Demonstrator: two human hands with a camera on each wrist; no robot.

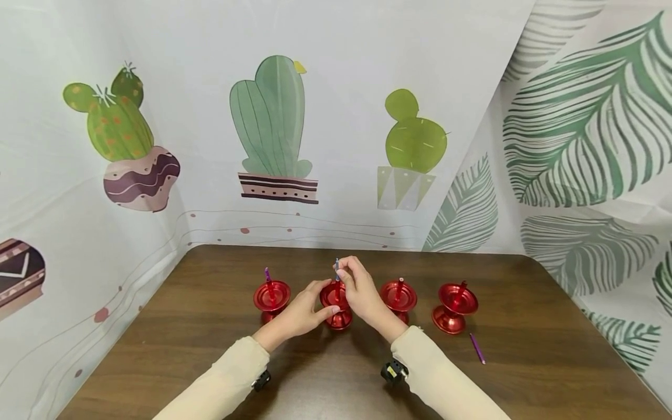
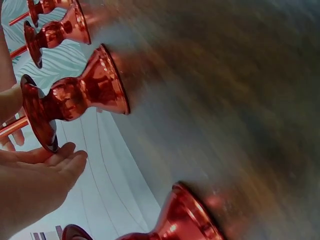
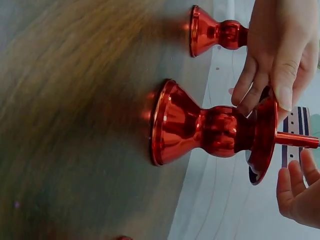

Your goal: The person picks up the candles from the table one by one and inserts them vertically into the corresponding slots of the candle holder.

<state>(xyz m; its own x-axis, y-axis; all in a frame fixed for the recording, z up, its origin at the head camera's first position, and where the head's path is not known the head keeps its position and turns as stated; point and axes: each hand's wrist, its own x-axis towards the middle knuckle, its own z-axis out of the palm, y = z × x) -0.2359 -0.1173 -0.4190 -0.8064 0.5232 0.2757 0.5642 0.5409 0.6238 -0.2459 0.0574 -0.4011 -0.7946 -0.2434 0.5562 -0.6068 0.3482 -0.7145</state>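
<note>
A shiny red metal candlestick, second from the left, stands upright on the table. My left hand grips the rim of its dish; in the right wrist view the thumb lies on top of the rim and the fingers beneath. With thumb and fingertips, my right hand pinches a thin blue candle. This candle is upright, its lower end right at the mouth of the red central tube. In the right wrist view my right hand's fingers show beside that tube.
The leftmost red candlestick bears a purple candle. Two more red candlesticks, one just right of my right hand and one farther right, stand in the same row. A loose purple candle lies on the wooden table.
</note>
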